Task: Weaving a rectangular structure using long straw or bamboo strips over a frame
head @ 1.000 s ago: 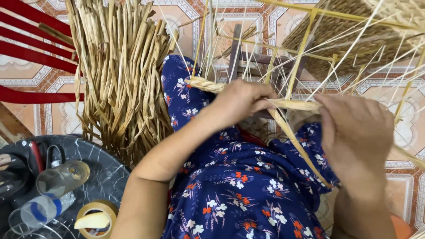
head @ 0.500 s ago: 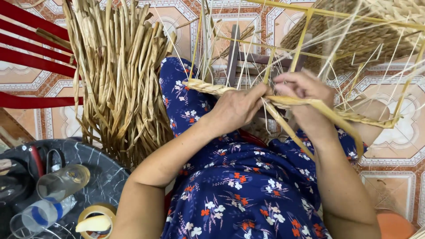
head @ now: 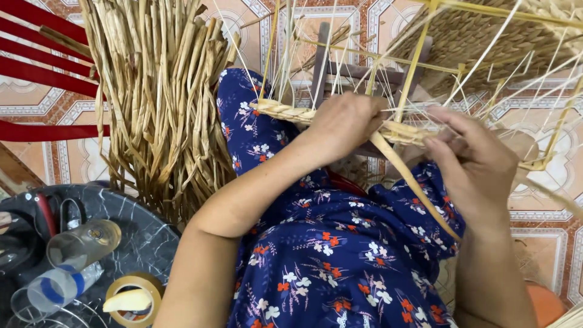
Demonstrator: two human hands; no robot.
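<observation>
Left hand (head: 346, 124) at frame centre clamps down on the braided straw rim (head: 285, 112), fingers curled over it. Right hand (head: 480, 161), centre right, pinches a flat straw strand (head: 413, 182) running down across the lap. Risks: strand could kink or snap if pulled hard; grip slips and braid loosens; thin upright stakes (head: 419, 58) could bend. Loose straw bundle (head: 158, 97) upper left; tape roll (head: 133, 297) on desk (head: 146, 237) lower left.

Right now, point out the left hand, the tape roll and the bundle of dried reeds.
left hand (head: 346, 124), head view, on the back of the hand.
tape roll (head: 135, 282), head view, on its upper rim.
bundle of dried reeds (head: 161, 91), head view, on the middle stalks.
</observation>
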